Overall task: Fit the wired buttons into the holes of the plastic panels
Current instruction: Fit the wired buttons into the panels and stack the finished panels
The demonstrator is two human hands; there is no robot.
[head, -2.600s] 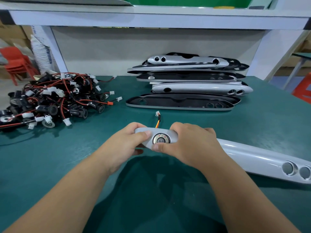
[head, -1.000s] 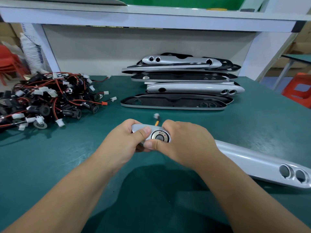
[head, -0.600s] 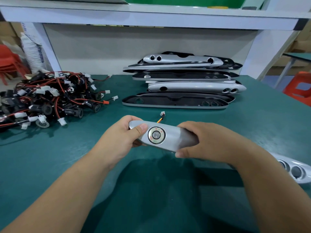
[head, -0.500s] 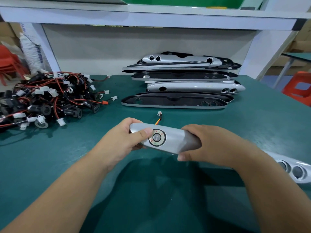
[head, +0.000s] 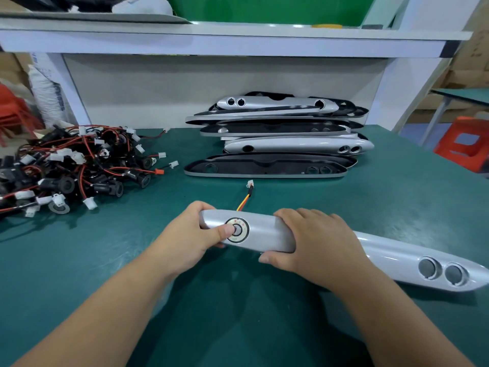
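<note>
One silver panel [head: 267,231] with one wired button [head: 239,229] seated in it sits centre; stacked panels [head: 277,144] lie at 12 o'clock and an uncountable button heap [head: 74,168] at 10. The left hand [head: 185,239] grips the panel's end, thumb on the button; the right hand [head: 317,247] clasps its middle.

Got a green mat [head: 79,260] across the foreground, white shelf [head: 238,41] overhead with a green bin [head: 264,9] on top. Red stool [head: 463,147] off to the right, red chair [head: 10,109] and a white sack [head: 46,83] far left, cardboard boxes [head: 476,49] behind.

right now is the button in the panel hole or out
In. The button sits flush in the panel, the left hand pressing it, its wire trailing out behind.
</note>
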